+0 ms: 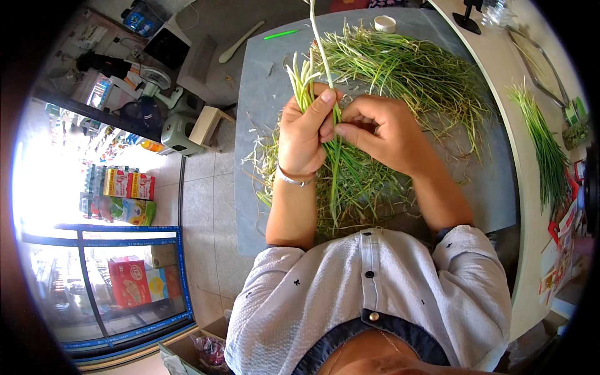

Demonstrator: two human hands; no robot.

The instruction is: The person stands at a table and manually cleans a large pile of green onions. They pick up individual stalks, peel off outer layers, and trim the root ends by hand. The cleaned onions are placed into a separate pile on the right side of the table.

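Observation:
My left hand [307, 122], with a silver bangle [295, 179] on its wrist, grips a small bunch of scallion-like greens [302, 82]. The pale stem ends point away from me and the green leaves hang toward my body. One longer pale stalk [321, 47] rises from between the left thumb and fingers. Beside it, my right hand [379, 129] has its thumb and fingertips pinched at the green part of that stalk; the exact contact is partly hidden by the fingers. Under both hands lies a loose heap of green leaves and dry strands [361, 187].
A large pile of greens [398, 70] spreads over the far grey table [262, 61]. Beyond are a white round container [385, 23] and a bright green slim tool [280, 34]. A neat bundle of greens [541, 145] lies on the right-hand counter [506, 70]. A glass display case [131, 286] stands left.

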